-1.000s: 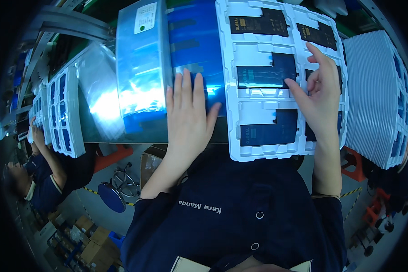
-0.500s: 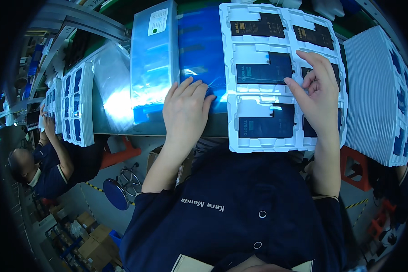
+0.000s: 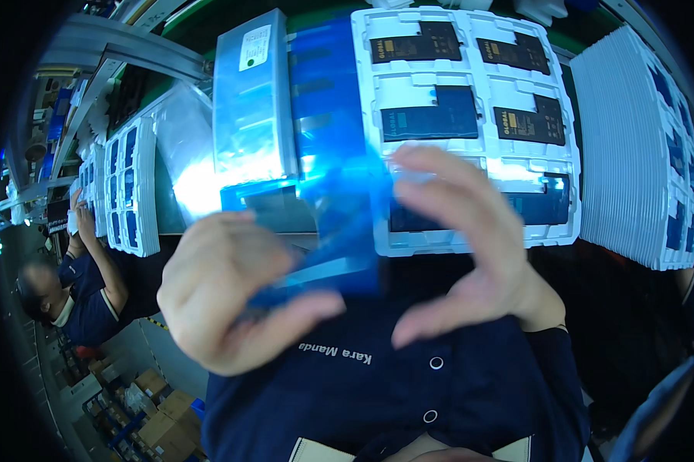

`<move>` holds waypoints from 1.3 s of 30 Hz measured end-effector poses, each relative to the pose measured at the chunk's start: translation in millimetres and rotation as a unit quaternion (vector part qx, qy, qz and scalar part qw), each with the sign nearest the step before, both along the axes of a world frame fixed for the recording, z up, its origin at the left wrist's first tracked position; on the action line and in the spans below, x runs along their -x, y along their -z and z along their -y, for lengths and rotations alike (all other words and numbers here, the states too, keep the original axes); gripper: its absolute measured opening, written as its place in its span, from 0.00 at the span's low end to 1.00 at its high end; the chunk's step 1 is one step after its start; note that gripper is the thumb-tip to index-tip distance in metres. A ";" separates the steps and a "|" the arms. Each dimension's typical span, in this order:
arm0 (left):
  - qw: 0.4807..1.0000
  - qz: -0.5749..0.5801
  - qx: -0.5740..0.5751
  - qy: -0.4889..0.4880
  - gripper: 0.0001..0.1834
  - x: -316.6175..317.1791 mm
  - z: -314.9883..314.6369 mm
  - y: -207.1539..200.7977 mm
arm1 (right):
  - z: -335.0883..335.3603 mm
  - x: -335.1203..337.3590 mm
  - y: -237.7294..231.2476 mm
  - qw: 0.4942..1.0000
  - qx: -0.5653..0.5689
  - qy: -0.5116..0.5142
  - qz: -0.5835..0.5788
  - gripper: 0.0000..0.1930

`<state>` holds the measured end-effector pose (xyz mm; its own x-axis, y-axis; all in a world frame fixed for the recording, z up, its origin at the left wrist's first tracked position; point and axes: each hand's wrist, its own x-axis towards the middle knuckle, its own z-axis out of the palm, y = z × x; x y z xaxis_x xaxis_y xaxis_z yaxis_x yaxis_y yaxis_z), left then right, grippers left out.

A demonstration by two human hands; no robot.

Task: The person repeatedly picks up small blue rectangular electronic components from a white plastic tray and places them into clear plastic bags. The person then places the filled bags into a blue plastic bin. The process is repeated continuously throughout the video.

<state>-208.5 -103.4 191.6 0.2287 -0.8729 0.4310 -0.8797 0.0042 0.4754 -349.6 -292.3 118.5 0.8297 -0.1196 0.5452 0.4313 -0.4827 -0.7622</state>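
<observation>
A sheet of blue see-through plastic film [image 3: 328,92] lies left of the white tray, its near end lifted off the table toward my chest. My left hand [image 3: 224,289], smeared by motion, has its fingers curled and thumb out, with the film's loose near end between them. Over the near edge of the white plastic tray [image 3: 478,250] is my right hand [image 3: 478,239], fingers and thumb spread wide, holding nothing. The tray carries several flat black L-shaped batteries [image 3: 416,44] in its pockets. My right hand partly hides the near row, where glare also falls.
Left of the film stands a long pale block in clear plastic [image 3: 247,138] with a white label. Clear plastic sheets [image 3: 174,138] lie beyond it. Tall stacks of trays rise at the right [image 3: 620,146] and far left [image 3: 143,185]. Another person [image 3: 93,269] works at the left.
My left hand has pulled back toward my body and left, raising the film's near end. The right hand has left the tray's right column, moving nearer and left. The view has shifted slightly.
</observation>
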 end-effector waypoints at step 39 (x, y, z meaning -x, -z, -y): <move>0.762 -0.643 -0.076 0.013 0.17 55.7 108.0 65.6 | 53.4 85.0 37.6 0.875 -0.453 0.146 -0.084 0.12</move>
<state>-264.2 -211.3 126.0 0.3587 -0.9014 -0.2427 0.3144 -0.1282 0.9406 -434.6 -345.6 80.8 0.7516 -0.6595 -0.0100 0.2354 0.2823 -0.9300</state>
